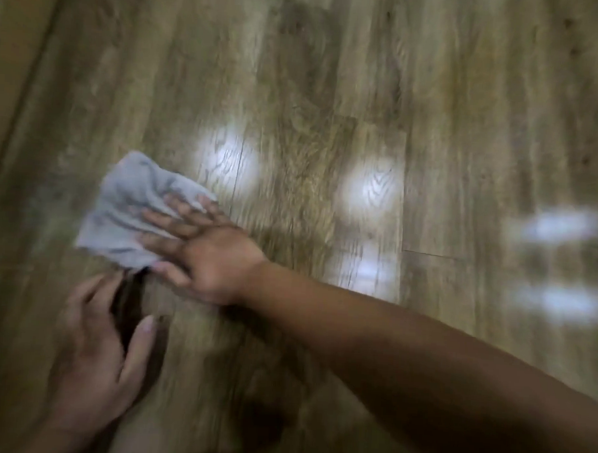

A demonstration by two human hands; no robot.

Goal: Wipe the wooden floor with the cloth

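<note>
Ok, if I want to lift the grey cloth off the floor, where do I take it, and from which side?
Probably the rumpled far corner of the cloth, where folds rise off the floor and give something to pinch. Come from above, on its left: the right hand lies flat over its near right part, covering that edge.

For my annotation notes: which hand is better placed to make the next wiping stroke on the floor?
Right. The right hand lies flat on the grey cloth, its fingers straight. The left hand rests on the bare wooden floor, holding nothing.
</note>
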